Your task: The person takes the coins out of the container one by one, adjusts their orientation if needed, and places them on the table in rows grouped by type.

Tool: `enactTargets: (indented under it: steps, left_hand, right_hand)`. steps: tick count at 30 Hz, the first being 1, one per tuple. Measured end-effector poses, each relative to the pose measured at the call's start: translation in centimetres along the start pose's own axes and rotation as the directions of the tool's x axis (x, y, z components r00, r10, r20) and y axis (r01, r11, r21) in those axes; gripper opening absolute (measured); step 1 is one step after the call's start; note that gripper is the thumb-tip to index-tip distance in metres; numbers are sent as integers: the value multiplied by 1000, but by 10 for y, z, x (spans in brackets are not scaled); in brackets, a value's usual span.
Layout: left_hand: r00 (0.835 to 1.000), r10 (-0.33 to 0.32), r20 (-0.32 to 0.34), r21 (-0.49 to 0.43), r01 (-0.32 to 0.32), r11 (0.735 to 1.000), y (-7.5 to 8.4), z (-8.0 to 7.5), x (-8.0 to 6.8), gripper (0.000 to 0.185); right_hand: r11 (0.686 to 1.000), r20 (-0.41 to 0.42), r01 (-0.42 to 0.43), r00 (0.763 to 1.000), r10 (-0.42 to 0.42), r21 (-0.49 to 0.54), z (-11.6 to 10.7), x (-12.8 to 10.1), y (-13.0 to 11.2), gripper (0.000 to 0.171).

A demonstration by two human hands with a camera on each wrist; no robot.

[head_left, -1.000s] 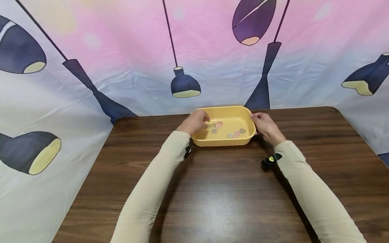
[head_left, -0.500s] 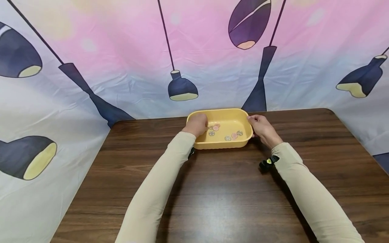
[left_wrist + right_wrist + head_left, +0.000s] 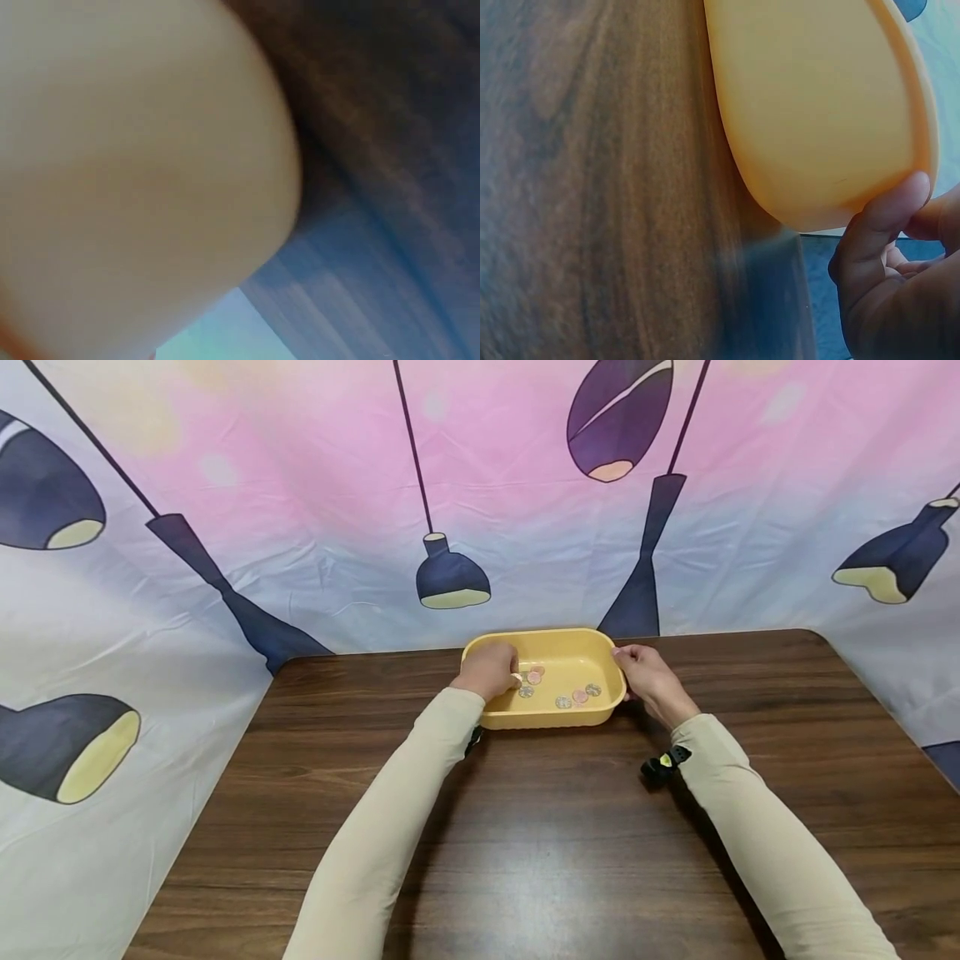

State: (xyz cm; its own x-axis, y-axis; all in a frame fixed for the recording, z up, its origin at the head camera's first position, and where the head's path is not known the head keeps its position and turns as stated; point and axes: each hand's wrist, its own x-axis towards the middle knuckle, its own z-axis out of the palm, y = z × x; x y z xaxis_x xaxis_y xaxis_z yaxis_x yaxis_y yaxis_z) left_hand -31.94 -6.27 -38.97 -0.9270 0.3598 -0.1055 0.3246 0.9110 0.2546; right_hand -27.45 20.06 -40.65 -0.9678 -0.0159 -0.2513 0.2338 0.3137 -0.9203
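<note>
Yellow tray (image 3: 577,653) sits at the wooden table's (image 3: 555,827) far edge; the left hand (image 3: 489,669) reaches inside, fingers curled, pinching a pale coin (image 3: 517,680), while the right hand (image 3: 649,673) clasps the tray's right rim, thumb pressed against its wall

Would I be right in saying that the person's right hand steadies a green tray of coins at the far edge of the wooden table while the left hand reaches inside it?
Not quite: the tray is yellow, not green, as the head view shows. The rest holds: the right hand steadies it at the far edge of the wooden table while the left hand reaches inside among the coins.
</note>
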Motion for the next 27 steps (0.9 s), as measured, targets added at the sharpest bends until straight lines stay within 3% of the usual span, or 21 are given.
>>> enactTargets:
  steps: [3,6,11,15,19,23,27]
  left_hand:
    - [999,7,-52,-53,-9,999,-2,2,-1,16]
    - [998,-27,-64,-158,16,987,-3,2,-2,5]
    - [989,-142,-38,-372,118,921,-3,-3,-4,13]
    - [979,-203,-23,-472,168,865,-4,-7,-6,14]
    - [979,-202,-1,-588,163,792,-5,-15,-13,14]
    - [982,-184,40,-720,156,677,-4,-27,-24,15]
    - [981,-180,71,-789,165,591,-6,-40,-35,17]
  right_hand:
    - [1000,-1,4,1000,-4,-2,1,0,0,50]
    - [1000,0,6,1000,-6,-8,1,0,0,52]
    - [1000,-10,1,1000,-1,-17,2,0,0,53]
    - [1000,-17,6,1000,-7,-23,2,1,0,52]
    - [1000,-10,8,1000,-9,-26,2,0,-1,52]
    - [1000,5,6,1000,-6,5,1,0,-2,52]
    - [998,25,-4,1000,3,69,-2,1,-2,53]
